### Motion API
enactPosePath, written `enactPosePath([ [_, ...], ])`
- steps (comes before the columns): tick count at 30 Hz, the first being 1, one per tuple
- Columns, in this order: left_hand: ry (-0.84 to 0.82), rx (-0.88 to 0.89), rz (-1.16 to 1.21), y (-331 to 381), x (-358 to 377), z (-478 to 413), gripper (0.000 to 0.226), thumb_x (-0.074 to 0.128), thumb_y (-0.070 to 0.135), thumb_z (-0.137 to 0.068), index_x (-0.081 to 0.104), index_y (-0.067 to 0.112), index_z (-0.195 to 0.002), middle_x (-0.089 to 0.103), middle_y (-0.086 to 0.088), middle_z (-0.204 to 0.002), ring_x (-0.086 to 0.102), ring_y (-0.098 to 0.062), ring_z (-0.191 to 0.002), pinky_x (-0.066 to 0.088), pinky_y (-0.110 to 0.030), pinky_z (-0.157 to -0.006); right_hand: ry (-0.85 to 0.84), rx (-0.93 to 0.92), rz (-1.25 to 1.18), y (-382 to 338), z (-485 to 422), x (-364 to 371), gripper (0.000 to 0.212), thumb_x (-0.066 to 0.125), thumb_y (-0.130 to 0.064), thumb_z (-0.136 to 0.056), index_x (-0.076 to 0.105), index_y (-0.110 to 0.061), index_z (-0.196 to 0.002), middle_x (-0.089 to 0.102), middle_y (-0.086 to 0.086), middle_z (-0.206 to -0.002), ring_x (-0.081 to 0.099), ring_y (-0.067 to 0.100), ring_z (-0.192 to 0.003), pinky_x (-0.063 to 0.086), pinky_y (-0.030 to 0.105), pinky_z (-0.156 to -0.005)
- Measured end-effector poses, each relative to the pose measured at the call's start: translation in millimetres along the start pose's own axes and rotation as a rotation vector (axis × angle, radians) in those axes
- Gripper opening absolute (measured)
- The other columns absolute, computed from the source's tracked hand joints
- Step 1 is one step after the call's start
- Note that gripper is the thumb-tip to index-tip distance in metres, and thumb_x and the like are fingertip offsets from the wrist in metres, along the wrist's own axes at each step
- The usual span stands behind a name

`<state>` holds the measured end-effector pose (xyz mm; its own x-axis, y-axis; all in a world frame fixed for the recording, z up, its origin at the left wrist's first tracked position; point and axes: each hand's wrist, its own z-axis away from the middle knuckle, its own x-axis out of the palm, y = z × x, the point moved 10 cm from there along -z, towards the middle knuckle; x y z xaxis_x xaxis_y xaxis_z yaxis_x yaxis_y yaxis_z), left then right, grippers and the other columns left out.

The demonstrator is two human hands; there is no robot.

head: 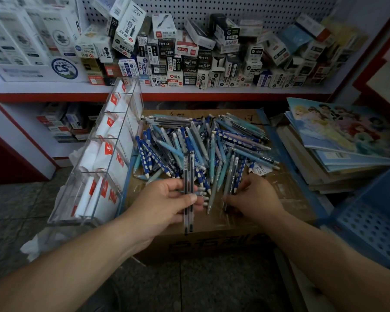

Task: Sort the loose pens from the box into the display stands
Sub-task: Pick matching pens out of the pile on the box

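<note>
Holding two pens (188, 174) side by side, the left hand (167, 203) pinches them between its thumb and curled fingers above the near edge of the box (212, 244). Both pens are dark and slim and stand nearly upright in the view. Their upper ends are over the pile (200, 143) and their lower ends stick out below the palm. One carries a barcode sticker near its top.

The right hand (254, 199) lies palm down just beside the left, fingers bent onto pens at the pile's near right edge. Whether it has actually gripped one I cannot tell.

The pile spreads across the taped top of the cardboard box: blue pens with white dots, pale blue and teal ones, and a few dark ones, crossing every way.

A clear stand (134, 101) leans tilted against the box's left side. It is split into four compartments, each holding white packets (104, 154) with red marks.

Behind, a shelf (189, 91) with a red edge bears a jumble of small cartons (185, 57) against pegboard (234, 7). Right of the box lies a stack of notebooks (338, 131), and nearer to the person stands a blue perforated crate (369, 221). Grey floor (14, 210) shows below.
</note>
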<state>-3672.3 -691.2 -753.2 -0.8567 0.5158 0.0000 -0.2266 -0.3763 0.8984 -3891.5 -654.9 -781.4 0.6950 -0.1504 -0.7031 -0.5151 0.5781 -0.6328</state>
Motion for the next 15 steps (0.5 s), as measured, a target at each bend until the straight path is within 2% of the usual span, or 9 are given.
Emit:
enactPosePath([
  [5,0.002,-0.051,0.046,-4.9,0.7,-0.2,0.018,0.057,0.005,-0.1,0.066,0.011,-0.114,0.078,-0.012,-0.097,0.077,-0.025,-0.092,0.061,-0.047,-0.088,-0.069,0.064,-0.1,1.6,0.9,0.6,0.031,0.088,-0.023,-0.078,0.062,-0.013,-0.093,0.073,0.008,-0.084,0.073,0.021,-0.073,0.063,0.045,-0.069],
  [8,-0.017,-0.068,0.049,-6.8,2.9,-1.6,0.018,0.056,0.008,-0.101,0.065,0.013,-0.115,0.078,-0.013,-0.098,0.077,-0.026,-0.092,0.06,-0.049,-0.088,-0.103,0.084,-0.178,0.4,4.0,1.1,0.027,0.086,-0.019,-0.078,0.066,-0.016,-0.096,0.074,0.007,-0.089,0.074,0.022,-0.078,0.064,0.045,-0.072],
  [10,-0.02,-0.062,0.049,-6.6,3.8,-2.7,0.017,0.056,0.008,-0.101,0.065,0.013,-0.115,0.078,-0.013,-0.098,0.077,-0.026,-0.092,0.061,-0.048,-0.088,-0.13,0.063,-0.265,-5.1,9.8,3.4,0.024,0.083,-0.018,-0.082,0.069,-0.02,-0.101,0.072,0.004,-0.093,0.072,0.017,-0.08,0.063,0.035,-0.067],
  [12,-0.011,-0.052,0.054,-5.9,3.5,-4.4,0.016,0.056,0.008,-0.101,0.066,0.014,-0.113,0.078,-0.012,-0.096,0.077,-0.026,-0.092,0.061,-0.047,-0.086,-0.172,-0.009,-0.305,-16.1,17.6,7.7,0.021,0.077,-0.017,-0.087,0.071,-0.023,-0.106,0.07,0.003,-0.094,0.067,0.012,-0.077,0.055,0.025,-0.06],
  [15,0.014,-0.027,0.069,-3.0,1.9,-6.2,0.016,0.057,0.008,-0.1,0.066,0.013,-0.112,0.078,-0.011,-0.098,0.077,-0.025,-0.093,0.061,-0.044,-0.083,-0.196,-0.138,-0.279,-34.3,28.2,8.6,0.014,0.07,-0.015,-0.091,0.069,-0.022,-0.103,0.068,0.003,-0.086,0.062,0.008,-0.068,0.053,0.023,-0.058],
])
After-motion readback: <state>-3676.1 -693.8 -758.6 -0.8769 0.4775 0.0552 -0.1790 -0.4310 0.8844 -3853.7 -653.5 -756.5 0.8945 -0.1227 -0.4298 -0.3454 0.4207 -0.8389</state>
